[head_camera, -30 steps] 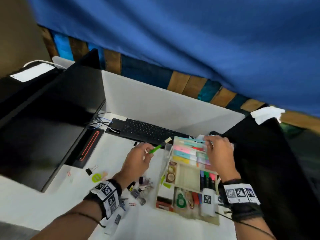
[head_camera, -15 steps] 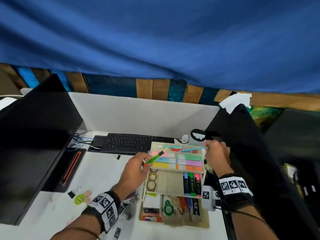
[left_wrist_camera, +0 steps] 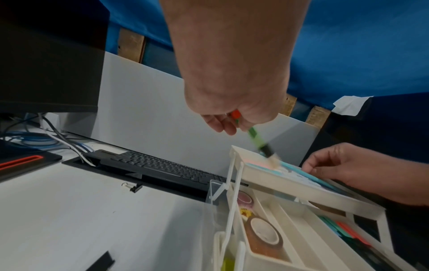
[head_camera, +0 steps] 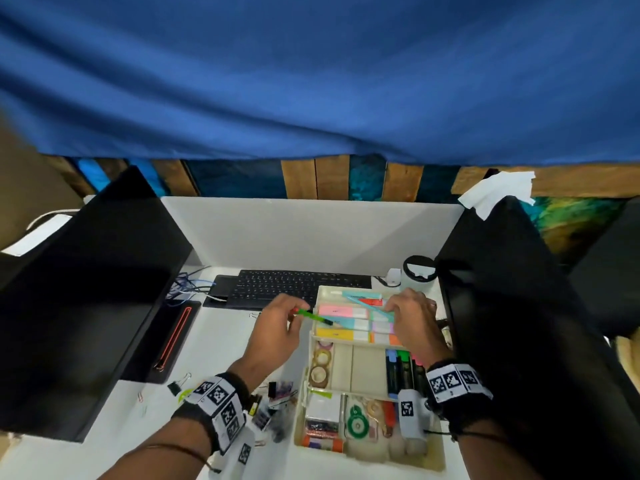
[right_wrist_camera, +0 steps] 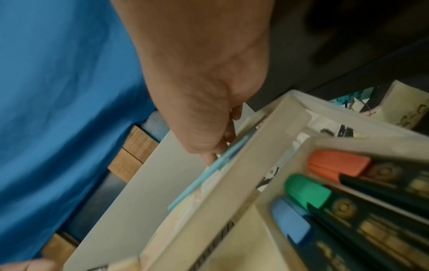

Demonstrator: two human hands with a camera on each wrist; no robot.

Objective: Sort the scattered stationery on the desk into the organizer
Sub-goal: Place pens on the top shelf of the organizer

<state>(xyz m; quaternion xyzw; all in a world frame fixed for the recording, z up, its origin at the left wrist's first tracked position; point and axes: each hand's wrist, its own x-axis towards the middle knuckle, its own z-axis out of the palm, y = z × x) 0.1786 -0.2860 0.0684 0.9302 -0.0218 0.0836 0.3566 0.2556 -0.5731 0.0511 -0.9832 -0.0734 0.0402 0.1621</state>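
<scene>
Landmark: cream tiered organizer (head_camera: 367, 441). Nearest its front edge on the white desk (head_camera: 221, 341), loose binder clips (head_camera: 277, 396) not yet sorted. Lower tiers: tape rolls (head_camera: 320, 367), highlighters (head_camera: 403, 370). Raised back tray (left_wrist_camera: 299, 185) holds sticky-note pads (head_camera: 341, 311).

Left hand (head_camera: 277, 330) at the organizer's left side, fingertips pinching a green brush-tipped pen (head_camera: 313, 316), tip angled over the back tray. Right hand (head_camera: 414, 318) over the tray's right end, fingers pinched on a light-blue pen (head_camera: 369, 306) lying diagonally across the pads.

Step, likely: placing both pens in the back tray. Next: lay them flat along the tray, let go, return for the clips.

Versus half a second ago: green pen tip swung from pointing up-right to down over the pads; blue pen lowered from level in the air onto the pads.

Beyond the organizer: black keyboard (head_camera: 298, 284).
</scene>
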